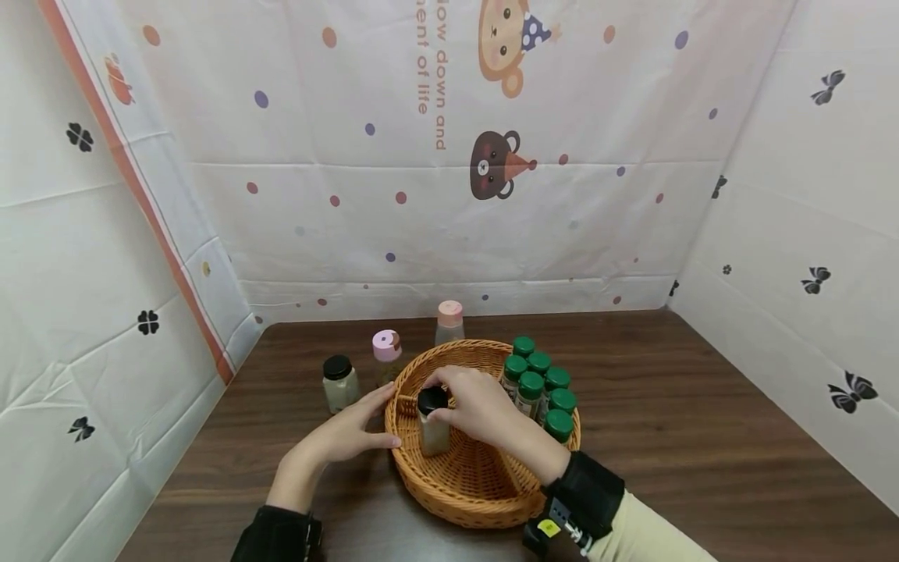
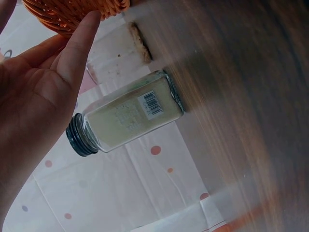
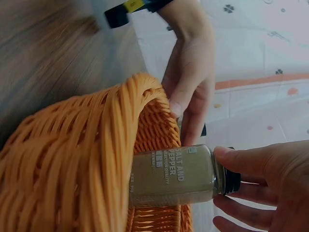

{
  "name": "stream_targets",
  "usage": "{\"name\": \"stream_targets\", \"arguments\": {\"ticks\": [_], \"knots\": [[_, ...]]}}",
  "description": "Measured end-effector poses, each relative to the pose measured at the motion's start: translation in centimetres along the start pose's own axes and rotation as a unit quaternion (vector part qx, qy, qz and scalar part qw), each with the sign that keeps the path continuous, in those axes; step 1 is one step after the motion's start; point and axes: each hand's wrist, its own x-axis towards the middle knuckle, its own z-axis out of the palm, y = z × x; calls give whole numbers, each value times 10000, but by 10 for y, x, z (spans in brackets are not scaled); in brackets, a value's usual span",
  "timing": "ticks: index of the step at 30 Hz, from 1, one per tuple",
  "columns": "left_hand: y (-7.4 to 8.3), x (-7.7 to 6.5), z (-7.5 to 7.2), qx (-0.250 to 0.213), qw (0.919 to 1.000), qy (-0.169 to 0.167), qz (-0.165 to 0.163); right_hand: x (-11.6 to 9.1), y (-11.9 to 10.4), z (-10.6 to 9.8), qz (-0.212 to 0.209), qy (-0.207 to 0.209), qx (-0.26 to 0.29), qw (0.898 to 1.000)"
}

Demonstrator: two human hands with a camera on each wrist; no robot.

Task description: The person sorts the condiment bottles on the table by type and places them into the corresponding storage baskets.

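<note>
My right hand (image 1: 481, 402) pinches a square glass spice jar (image 1: 434, 437) by its black cap. In the right wrist view this jar (image 3: 171, 176) reads "Salt and Pepper" and stands inside the round wicker basket (image 1: 470, 511), its lower part hidden by the basket wall. On the left side of the basket, my left hand (image 1: 344, 433) has its fingers spread, thumb and fingertips touching the rim. Beyond that hand, a second black-capped jar (image 1: 340, 390) stands on the table; the left wrist view shows a barcode label on this jar (image 2: 130, 113).
Several green-capped jars (image 1: 531, 390) fill the basket's right compartment. Behind the basket stand a pink-capped bottle (image 1: 449, 324) and a lilac-capped jar (image 1: 387, 347). Wicker dividers split the basket. Printed white cloth (image 1: 323, 242) encloses the dark wooden table (image 1: 653, 406) at the back and sides.
</note>
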Motion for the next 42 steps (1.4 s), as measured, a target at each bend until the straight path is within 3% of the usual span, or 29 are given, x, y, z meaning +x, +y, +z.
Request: {"name": "stream_targets", "arguments": {"ticks": [27, 42], "knots": [[0, -3, 0, -42, 9999, -63, -69, 7, -4, -1, -113, -201, -386, 9990], [1, 0, 2, -77, 9999, -67, -97, 7, -1, -3, -107, -181, -320, 9993]]}}
